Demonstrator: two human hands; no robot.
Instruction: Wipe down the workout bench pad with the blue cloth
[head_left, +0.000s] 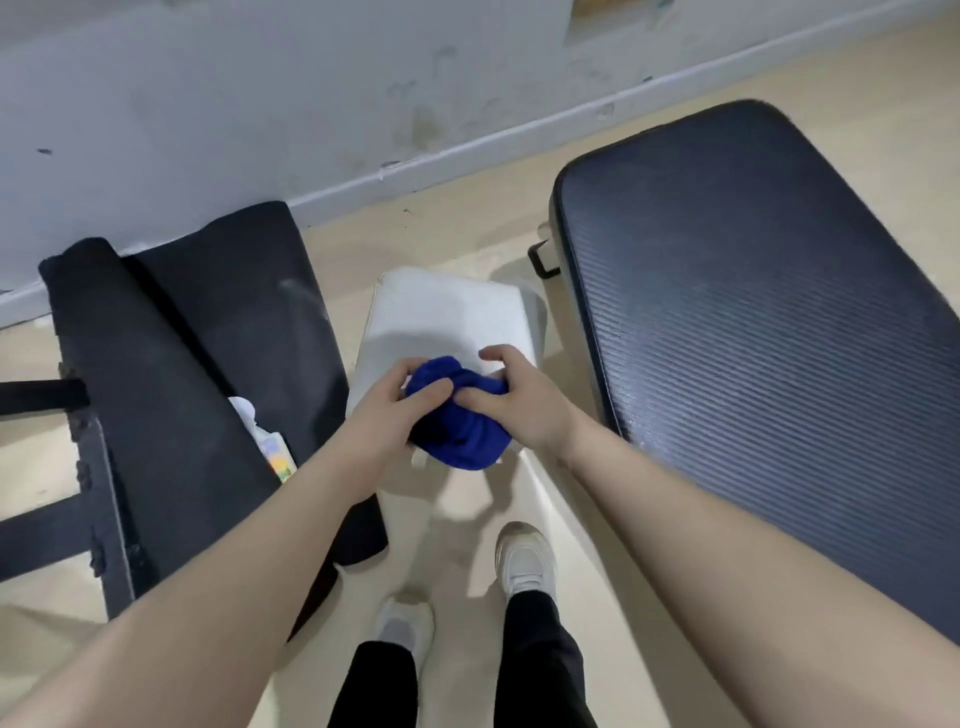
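Observation:
The blue cloth (460, 421) is bunched up between both hands, in the middle of the view above a white stool. My left hand (387, 410) grips its left side with thumb and fingers curled around it. My right hand (522, 402) grips its right side, thumb pressed into the folds. The workout bench pad (753, 312), dark navy with fine ribbing, lies to the right of my hands and runs from the far floor toward me. Neither hand touches the pad.
A white stool (447, 317) stands under the cloth. At left is a black padded bench (171, 374) with a rolled black mat, and a small bottle (272, 449) at its edge. The wall skirting runs behind. My feet in white shoes (524, 561) are on the beige floor.

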